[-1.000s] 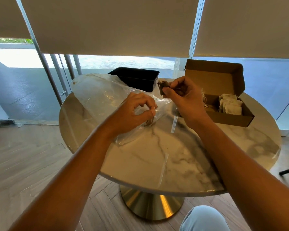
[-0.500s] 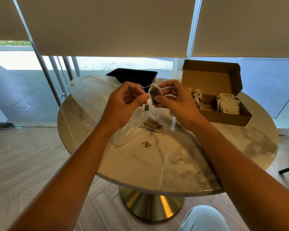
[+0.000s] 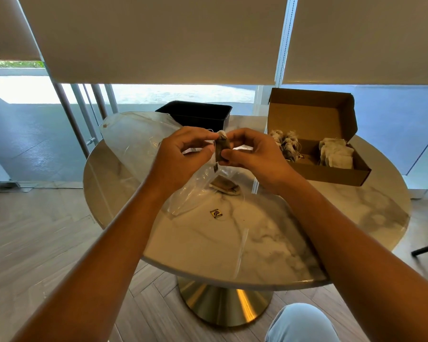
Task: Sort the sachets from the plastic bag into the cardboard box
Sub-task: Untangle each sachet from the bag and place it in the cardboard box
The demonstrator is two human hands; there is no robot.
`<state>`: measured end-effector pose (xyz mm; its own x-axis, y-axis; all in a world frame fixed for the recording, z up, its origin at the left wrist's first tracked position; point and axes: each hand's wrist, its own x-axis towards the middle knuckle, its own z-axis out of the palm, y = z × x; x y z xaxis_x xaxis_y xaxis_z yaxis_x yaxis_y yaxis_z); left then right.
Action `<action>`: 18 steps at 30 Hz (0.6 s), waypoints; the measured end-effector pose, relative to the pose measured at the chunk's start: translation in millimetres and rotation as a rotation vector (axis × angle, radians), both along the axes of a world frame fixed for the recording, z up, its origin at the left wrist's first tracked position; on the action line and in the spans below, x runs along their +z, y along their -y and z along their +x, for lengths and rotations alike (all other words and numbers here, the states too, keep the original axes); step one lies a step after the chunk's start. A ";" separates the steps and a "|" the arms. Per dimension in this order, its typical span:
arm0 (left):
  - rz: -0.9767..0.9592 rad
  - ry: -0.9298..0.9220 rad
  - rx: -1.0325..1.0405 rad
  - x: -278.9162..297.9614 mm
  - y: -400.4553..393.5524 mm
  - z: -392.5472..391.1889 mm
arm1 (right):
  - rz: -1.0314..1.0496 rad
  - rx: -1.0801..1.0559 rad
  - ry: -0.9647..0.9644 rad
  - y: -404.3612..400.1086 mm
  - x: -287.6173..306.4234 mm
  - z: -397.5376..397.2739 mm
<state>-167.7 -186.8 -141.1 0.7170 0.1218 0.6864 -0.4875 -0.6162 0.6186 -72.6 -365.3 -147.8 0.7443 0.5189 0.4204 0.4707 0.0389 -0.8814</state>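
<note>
- Two hands meet above the middle of the table (image 3: 269, 248); the left hand (image 3: 181, 156) and the right hand (image 3: 252, 154) both pinch one brown sachet (image 3: 222, 150) between thumb and fingertips, so each grip is closed on it; the sachet stands roughly upright, clear of the table, with its white string at the top and a small tag dangling below.
- One step is in hand, by my reading: a single sachet is out of the plastic bag (image 3: 143, 144) and is being tidied or checked before it goes into the cardboard box (image 3: 331, 169).
- Several sachets already sit in the box, which stands open at the right of the table; a tangled brown bunch fills the left part and a neat pale stack (image 3: 335, 155) the right part (so the brown side looks the likely home for this one).
- Another brown sachet (image 3: 224, 187) lies at the bag's mouth, just under the hands; a loose tag (image 3: 216, 213) lies on the table nearby; a black tub (image 3: 195, 114) stands behind the bag.
- Next move, as I judge it: one hand lets go, the other carries the sachet right and lowers it among the brown ones, minding the string so it does not snag.
</note>
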 end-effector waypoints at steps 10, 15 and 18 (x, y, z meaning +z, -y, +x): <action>-0.003 -0.061 -0.064 -2.7 -3.8 3.0 | 0.079 -0.050 0.000 1.7 1.7 3.4; 0.007 -0.057 -0.070 -4.7 -0.3 2.0 | 0.086 -0.059 0.011 4.1 3.8 2.6; 0.022 -0.039 -0.035 -5.4 -1.3 3.1 | 0.094 -0.054 0.005 3.9 4.5 0.7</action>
